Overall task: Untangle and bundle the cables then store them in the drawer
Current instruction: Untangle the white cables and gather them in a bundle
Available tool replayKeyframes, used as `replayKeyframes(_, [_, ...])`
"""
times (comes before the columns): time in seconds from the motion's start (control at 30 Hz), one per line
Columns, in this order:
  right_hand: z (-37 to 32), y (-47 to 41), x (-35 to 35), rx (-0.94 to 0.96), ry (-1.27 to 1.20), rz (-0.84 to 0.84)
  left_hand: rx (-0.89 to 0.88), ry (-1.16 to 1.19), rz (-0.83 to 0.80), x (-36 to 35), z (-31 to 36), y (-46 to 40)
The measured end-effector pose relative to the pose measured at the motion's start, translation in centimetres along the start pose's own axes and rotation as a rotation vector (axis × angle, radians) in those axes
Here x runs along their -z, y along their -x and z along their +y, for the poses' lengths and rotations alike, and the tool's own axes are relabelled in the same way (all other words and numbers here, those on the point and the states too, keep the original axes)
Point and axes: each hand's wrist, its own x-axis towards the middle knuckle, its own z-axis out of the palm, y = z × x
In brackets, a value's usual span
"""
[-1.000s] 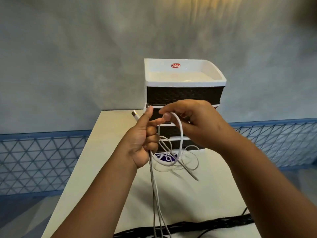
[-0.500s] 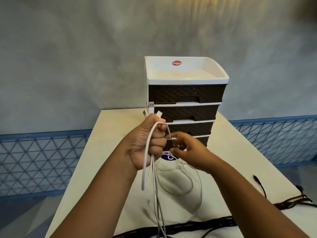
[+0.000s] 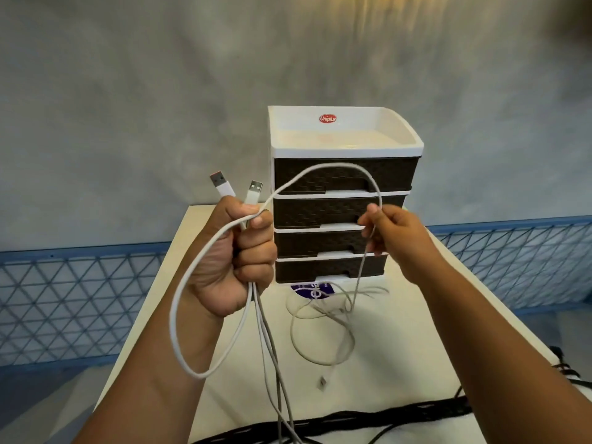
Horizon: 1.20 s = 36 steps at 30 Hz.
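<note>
The left hand (image 3: 230,261) is closed in a fist around the white cables (image 3: 256,331), and two USB plugs (image 3: 237,189) stand up just above its thumb. From the top of that fist one strand arches to the right, across the front of the drawer unit, into the right hand (image 3: 389,233), which pinches it between thumb and fingertips. Another loop of the same cable hangs down left of the fist and curls back up into it. Below the fist the strands fall towards the table (image 3: 153,331), where loose coils lie just under the right hand. The drawer unit (image 3: 344,200) stands behind both hands, its four dark drawers closed. A black strap (image 3: 352,423) lies along the table's near edge, below the hanging strands.
</note>
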Motion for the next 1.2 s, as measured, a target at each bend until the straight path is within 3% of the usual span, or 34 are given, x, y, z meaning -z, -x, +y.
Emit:
replayKeyframes(0.17, [-3.6,0.9,3.3,0.309,-0.263,-0.029,-0.015,-0.017,0.002,-1.2,-1.8,-0.4])
replayKeyframes(0.33, [-5.4,3.0,6.9,0.425,-0.369,-0.009,-0.052,-0.111,0.0,-2.8,-4.5,-0.6])
replayKeyframes(0.43, [-5.5,4.9,9.3,0.465,-0.19,0.021,-0.089,-0.136,0.019,-4.5,-6.6,-0.6])
replayKeyframes(0.5, [-4.9,5.9,10.7,0.502,0.155,0.055,-0.141,-0.21,0.107,-5.7,-8.2,-0.4])
replayKeyframes(0.57, [-3.7,7.1,12.1,0.464,0.428,0.009,-0.184,-0.265,0.209,-6.9,-10.1,-0.2])
replayKeyframes(0.6, [-3.0,7.6,12.7,0.422,0.441,-0.025,-0.198,-0.275,0.245,-7.5,-11.1,0.0])
replayKeyframes(0.9, [4.8,14.6,16.4,-0.1,-0.117,-0.175,-0.252,-0.265,0.447,-10.1,-19.9,2.4])
replayKeyframes(0.97, [5.8,16.0,17.0,-0.198,-0.104,-0.169,-0.248,-0.304,0.483,-10.5,-21.3,2.9])
replayKeyframes(1.1, [6.3,18.1,17.8,-0.128,-0.117,-0.15,-0.253,-0.411,0.597,-11.0,-23.7,3.6])
replayKeyframes(1.2, [3.5,19.2,18.7,-0.03,-0.355,-0.071,-0.269,-0.503,0.703,-11.9,-24.9,3.7])
